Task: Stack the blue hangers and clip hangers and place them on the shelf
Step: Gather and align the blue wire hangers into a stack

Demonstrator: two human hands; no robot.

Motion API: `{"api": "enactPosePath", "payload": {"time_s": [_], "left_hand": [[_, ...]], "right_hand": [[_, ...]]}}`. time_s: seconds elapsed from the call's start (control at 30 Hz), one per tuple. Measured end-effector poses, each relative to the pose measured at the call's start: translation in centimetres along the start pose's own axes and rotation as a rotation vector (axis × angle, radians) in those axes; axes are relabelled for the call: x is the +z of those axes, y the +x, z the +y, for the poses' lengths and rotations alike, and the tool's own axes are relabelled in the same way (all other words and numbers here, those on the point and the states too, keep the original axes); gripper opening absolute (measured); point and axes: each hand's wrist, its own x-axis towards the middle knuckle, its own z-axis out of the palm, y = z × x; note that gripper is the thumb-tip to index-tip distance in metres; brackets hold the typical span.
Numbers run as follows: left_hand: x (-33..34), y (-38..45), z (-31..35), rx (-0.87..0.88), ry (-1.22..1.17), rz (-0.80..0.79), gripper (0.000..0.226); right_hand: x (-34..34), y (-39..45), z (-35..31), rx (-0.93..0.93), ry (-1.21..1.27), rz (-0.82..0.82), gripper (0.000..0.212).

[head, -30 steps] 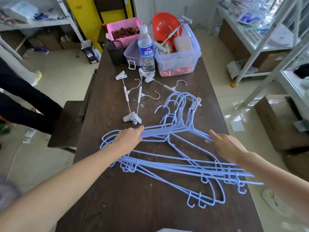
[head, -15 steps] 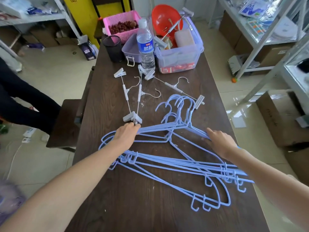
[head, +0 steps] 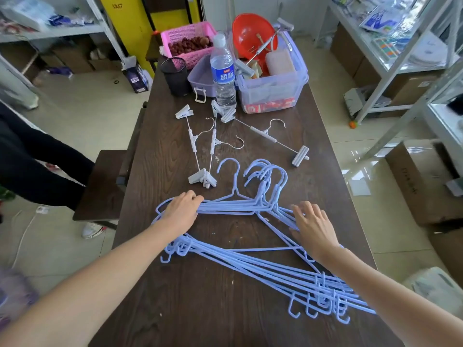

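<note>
Several blue hangers (head: 250, 259) lie overlapped on the dark wooden table (head: 200, 309), hooks pointing away from me. My left hand (head: 183, 211) grips their left shoulder ends. My right hand (head: 313, 226) rests on the right shoulder wires, fingers spread over them. Three white clip hangers (head: 213, 144) lie just beyond the blue pile, untouched. A metal shelf (head: 390, 46) stands at the right of the table and another shelf (head: 57, 31) at the far left.
At the table's far end stand a water bottle (head: 223, 71), a clear bin (head: 273, 83) with a red bowl, a pink basket (head: 188, 41) and a black mesh cup (head: 175, 76). A person's dark-clothed legs (head: 37, 161) are at left by a bench (head: 100, 186). Cardboard boxes (head: 421, 184) sit at right.
The blue hangers have been drawn closer together, hooks more bunched. My right hand has slid inward along the right shoulders; my left hand stays on the left ends.
</note>
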Motion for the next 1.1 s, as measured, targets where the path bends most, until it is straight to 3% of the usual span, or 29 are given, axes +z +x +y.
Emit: {"api": "enactPosePath", "payload": {"time_s": [0.27, 0.47, 0.6, 0.67, 0.73, 0.87, 1.1], "left_hand": [[0.1, -0.2, 0.6, 0.063, 0.084, 0.005, 0.060], [-0.7, 0.2, 0.1, 0.207, 0.125, 0.061, 0.057], [-1.2, 1.3, 0.7, 0.268, 0.109, -0.009, 0.046], [-1.0, 1.5, 1.4, 0.249, 0.109, -0.045, 0.046], [-0.7, 1.6, 2.0, 0.209, 0.089, -0.042, 0.046], [-0.7, 1.8, 3.1, 0.167, 0.128, -0.017, 0.044], [-0.1, 1.6, 4.6, 0.071, 0.224, -0.041, 0.035]], "right_hand": [[-2.1, 0.8, 0.1, 0.022, 0.154, -0.084, 0.014], [-1.0, -3.8, -0.2, -0.017, 0.156, -0.114, 0.025], [0.4, -4.9, -1.2, 0.039, 0.133, -0.109, 0.026], [0.7, -4.4, -1.6, 0.083, 0.183, -0.119, 0.031], [0.7, -3.8, -1.8, 0.129, 0.249, -0.098, 0.020], [0.4, -2.5, -1.7, 0.178, 0.286, -0.149, 0.045], [-0.1, -1.6, -1.9, 0.169, 0.242, -0.226, 0.023]]}}
